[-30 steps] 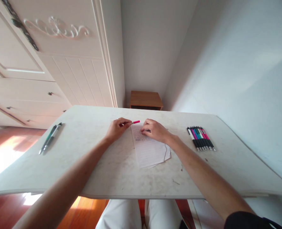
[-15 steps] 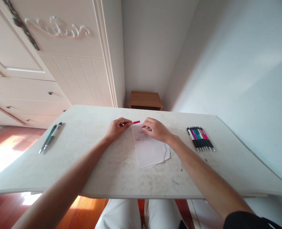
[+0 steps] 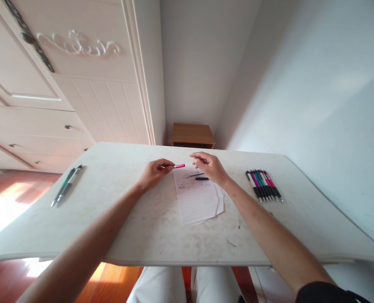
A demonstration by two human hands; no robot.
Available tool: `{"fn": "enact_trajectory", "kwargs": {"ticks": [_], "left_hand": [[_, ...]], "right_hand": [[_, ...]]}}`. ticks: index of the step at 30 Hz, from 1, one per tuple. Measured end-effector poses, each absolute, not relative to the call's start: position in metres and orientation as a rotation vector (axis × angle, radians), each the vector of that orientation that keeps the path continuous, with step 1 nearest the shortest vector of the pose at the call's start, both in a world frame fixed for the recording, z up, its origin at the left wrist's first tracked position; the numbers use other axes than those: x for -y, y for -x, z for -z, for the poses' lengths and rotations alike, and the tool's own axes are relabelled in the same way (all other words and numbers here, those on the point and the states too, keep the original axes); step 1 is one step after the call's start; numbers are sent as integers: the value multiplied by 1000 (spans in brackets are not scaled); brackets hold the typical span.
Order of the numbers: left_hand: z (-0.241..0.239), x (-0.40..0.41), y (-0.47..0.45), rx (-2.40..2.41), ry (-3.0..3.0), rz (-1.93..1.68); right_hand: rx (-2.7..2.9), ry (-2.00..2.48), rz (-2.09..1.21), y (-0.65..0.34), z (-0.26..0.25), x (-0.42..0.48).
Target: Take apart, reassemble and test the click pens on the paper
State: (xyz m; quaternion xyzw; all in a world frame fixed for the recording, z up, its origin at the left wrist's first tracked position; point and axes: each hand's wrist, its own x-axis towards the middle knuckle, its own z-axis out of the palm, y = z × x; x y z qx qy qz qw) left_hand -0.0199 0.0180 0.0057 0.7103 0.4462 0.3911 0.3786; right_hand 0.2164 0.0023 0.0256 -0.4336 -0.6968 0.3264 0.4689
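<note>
My left hand (image 3: 154,173) is closed, its thumb and fingertips pinching a pink pen barrel (image 3: 180,166) that points right over the top of the paper. My right hand (image 3: 211,169) hovers above the right part of the sheet with fingers apart and nothing visible between them. Below it, a thin dark pen refill (image 3: 196,174) and a short black pen grip (image 3: 201,179) lie on the scribbled lined paper (image 3: 198,208). The right ends of both small parts are near or under my right hand.
To the right, several pens (image 3: 264,186) in mixed colours lie side by side in a row. Two pens (image 3: 67,185), one green and one white, rest at the left of the white table (image 3: 126,235). A wooden stand (image 3: 193,134) is behind the table, and a wall rises on the right.
My right hand has opened and lifted slightly, leaving the black grip and the refill on the paper. My left hand still holds the pink barrel in nearly the same place.
</note>
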Motion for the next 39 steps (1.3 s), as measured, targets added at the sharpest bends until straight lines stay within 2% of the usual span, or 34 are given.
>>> {"fn": "enact_trajectory", "kwargs": {"ticks": [10, 20, 39], "left_hand": [[-8, -17, 20, -1095, -1776, -1002], [-10, -14, 20, -1067, -1751, -990], [-12, -13, 19, -1063, -1763, -977]], "right_hand": [[1538, 978, -1020, -207, -29, -1], [1602, 980, -888, -202, -25, 0], [1636, 986, -916, -198, -14, 1]]}}
